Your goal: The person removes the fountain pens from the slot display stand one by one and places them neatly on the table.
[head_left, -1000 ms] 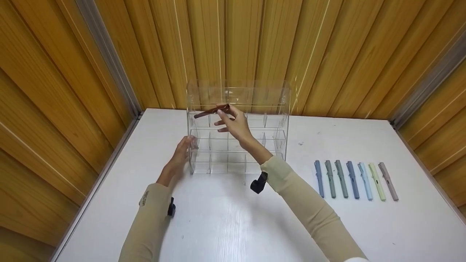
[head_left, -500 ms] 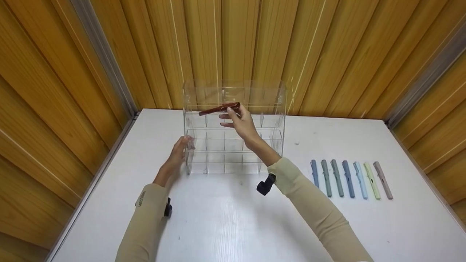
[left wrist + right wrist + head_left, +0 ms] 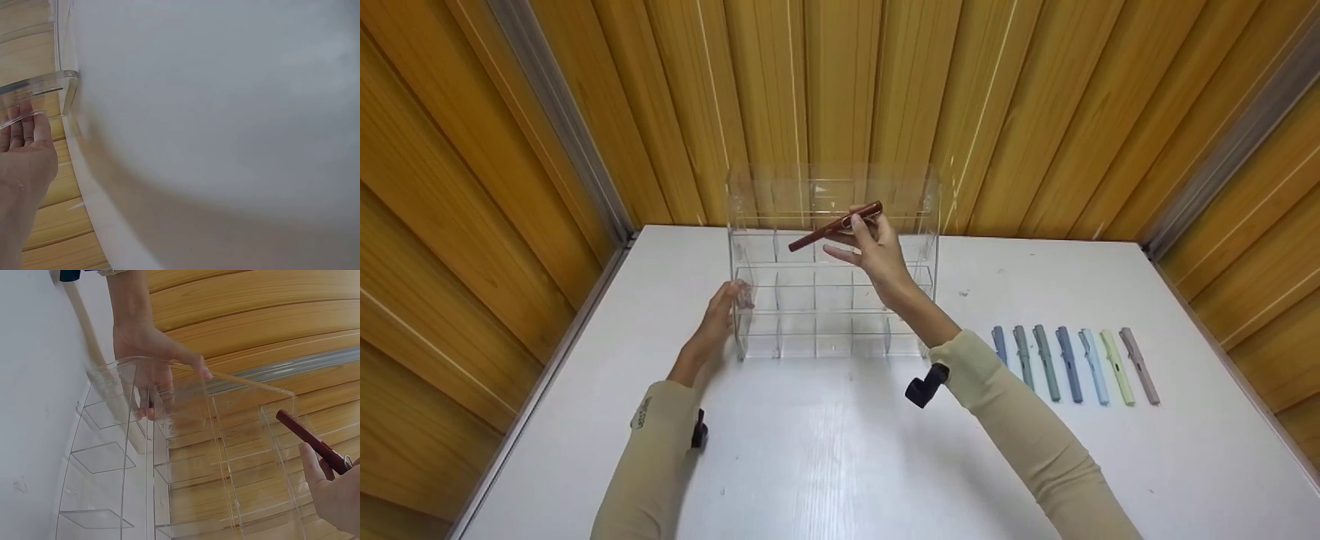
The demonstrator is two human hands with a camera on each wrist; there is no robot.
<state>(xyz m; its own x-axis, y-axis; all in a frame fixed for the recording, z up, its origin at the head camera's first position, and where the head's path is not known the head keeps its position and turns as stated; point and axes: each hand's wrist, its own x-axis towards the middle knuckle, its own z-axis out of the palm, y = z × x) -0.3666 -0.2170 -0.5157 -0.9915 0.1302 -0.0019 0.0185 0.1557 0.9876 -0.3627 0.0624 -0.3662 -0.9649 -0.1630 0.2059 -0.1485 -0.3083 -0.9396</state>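
Note:
My right hand (image 3: 885,264) pinches a dark red pen (image 3: 814,237) between thumb and fingers, up in front of the upper tiers of a clear acrylic organizer (image 3: 795,267). The pen slants, its far end up and to the right. In the right wrist view, the pen (image 3: 304,431) points away from the fingers past the organizer's edge. My left hand (image 3: 718,306) rests against the organizer's left side panel. Its fingers show through the clear plastic in the left wrist view, and its thumb (image 3: 197,364) stretches out along the edge in the right wrist view.
Several pens in blue, green, yellow-green and mauve, such as the yellow-green pen (image 3: 1117,369), lie in a row at the right of the white table (image 3: 810,450). My right sleeve overlaps the leftmost ones. Wood-look walls (image 3: 840,90) stand behind and at both sides.
My right hand has moved right with the red pen and turned it to a steeper slant. The view has shifted slightly; the left hand stays at the organizer's side.

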